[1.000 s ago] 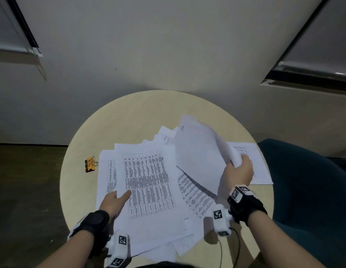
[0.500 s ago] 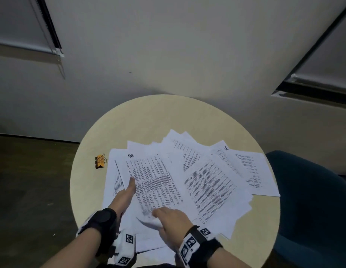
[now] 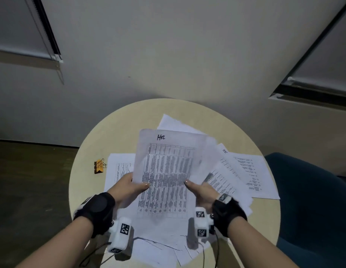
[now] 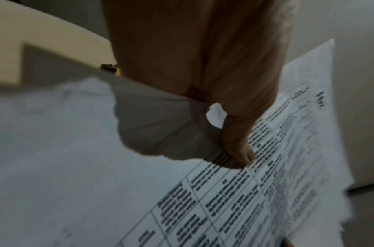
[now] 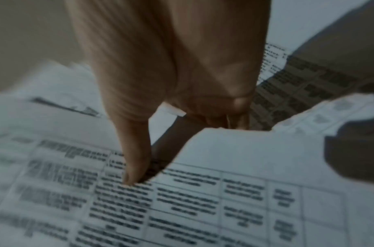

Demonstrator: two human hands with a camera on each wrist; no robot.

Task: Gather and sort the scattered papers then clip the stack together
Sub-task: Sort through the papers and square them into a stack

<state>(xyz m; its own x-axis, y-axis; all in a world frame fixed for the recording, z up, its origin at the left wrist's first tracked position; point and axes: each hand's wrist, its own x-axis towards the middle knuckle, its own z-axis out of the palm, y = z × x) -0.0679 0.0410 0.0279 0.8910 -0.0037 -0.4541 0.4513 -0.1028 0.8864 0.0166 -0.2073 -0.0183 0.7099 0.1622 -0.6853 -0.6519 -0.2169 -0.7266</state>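
Both hands hold one printed sheet (image 3: 166, 171) lifted over the table's near edge: left hand (image 3: 129, 188) pinching its left side, right hand (image 3: 202, 192) its right. Loose papers (image 3: 245, 171) spread toward the right edge; an orange binder clip (image 3: 99, 166) sits near the left edge of the round table (image 3: 120, 128).

White papers (image 3: 166, 171), orange clip (image 3: 99, 166)
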